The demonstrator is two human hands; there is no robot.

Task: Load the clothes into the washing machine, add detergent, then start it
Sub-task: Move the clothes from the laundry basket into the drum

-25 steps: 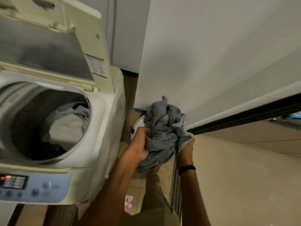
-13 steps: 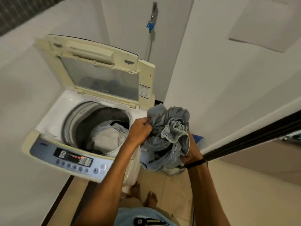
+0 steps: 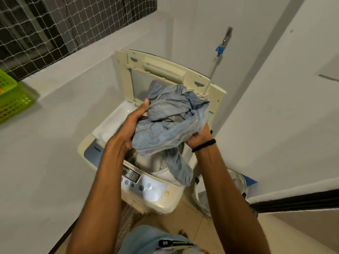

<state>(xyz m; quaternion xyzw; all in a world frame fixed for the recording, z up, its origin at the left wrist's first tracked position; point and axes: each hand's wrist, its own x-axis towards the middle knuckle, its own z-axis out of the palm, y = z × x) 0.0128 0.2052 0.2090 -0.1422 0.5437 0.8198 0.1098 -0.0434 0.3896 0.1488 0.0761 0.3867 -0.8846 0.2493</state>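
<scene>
Denim bundle (image 3: 170,116) clasped from both sides by left grip (image 3: 134,123) and right grip (image 3: 199,137), above open washing machine (image 3: 157,191); pale cloth (image 3: 161,173) seen in drum below.

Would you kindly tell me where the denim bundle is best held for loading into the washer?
Grip the denim bundle at both flanks, probably, from either side as the left hand and right hand do: a soft, handleless wad. Gather its loose end, dangling by the control panel, from below.

clothes bundle (image 3: 170,121) moved over washer opening (image 3: 146,162)
</scene>
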